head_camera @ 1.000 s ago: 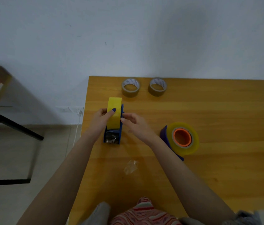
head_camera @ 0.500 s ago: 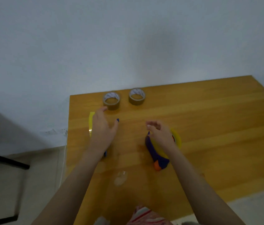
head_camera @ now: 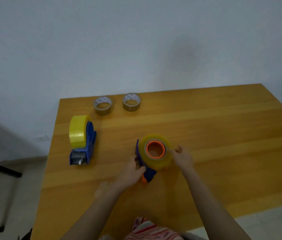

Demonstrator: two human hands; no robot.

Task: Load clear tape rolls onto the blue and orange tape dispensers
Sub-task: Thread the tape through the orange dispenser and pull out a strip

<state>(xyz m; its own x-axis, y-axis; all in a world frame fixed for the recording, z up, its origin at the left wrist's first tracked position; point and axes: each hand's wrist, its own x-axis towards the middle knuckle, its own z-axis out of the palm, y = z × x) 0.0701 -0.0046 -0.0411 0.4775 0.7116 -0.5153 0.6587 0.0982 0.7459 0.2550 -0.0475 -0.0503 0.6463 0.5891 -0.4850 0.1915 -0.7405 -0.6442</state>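
Here left fingers (head_camera: 140,169) grip dispenser (head_camera: 148,175), right (head_camera: 182,157) touch roll (head_camera: 161,162).

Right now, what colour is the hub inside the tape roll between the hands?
The hub is orange, shown best in the head view.

Wooden table (head_camera: 223,135) against pale wall (head_camera: 136,40)

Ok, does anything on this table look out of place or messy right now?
Only a small crumpled scrap of clear tape, blurred, loose on the table by the left forearm. The orange-hub dispenser lies on its side, unlike the upright blue dispenser, but the left hand and right hand are on it.
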